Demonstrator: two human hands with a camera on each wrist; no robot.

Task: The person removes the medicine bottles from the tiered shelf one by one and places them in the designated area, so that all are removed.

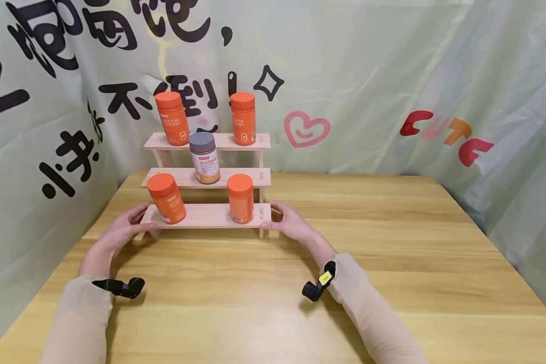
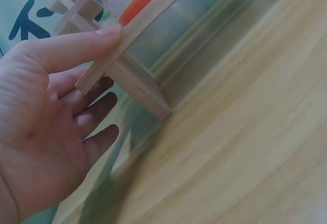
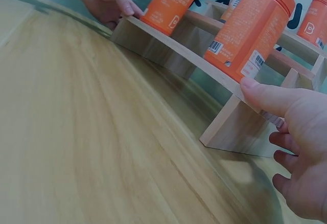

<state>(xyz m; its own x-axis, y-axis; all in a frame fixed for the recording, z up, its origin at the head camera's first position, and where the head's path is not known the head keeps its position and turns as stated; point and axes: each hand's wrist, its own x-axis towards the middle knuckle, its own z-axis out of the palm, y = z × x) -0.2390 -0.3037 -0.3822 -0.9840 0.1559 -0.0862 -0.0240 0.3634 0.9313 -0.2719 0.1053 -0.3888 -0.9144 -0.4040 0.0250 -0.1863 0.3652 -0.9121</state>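
Note:
A three-tier wooden display stand [image 1: 205, 215] holds plastic jars. My left hand [image 1: 124, 228] grips the left end of its lowest shelf, with the thumb on the front edge and the fingers around the end. At the opposite end, my right hand [image 1: 292, 221] holds the same shelf, its thumb close to an orange jar [image 3: 250, 29]. Another orange jar [image 1: 167, 198] stands at the shelf's left. On the middle tier is a white-and-orange jar with a grey lid [image 1: 205, 157]. Two more orange jars, left [image 1: 172, 119] and right [image 1: 243, 119], occupy the top tier.
The stand is on a wood-grain table [image 1: 418, 263], toward its back left. Behind and beside the table hangs a pale cloth [image 1: 359, 65] with black lettering, a pink heart and coloured letters. Black wrist cameras sit over both beige sleeves [image 1: 368, 308].

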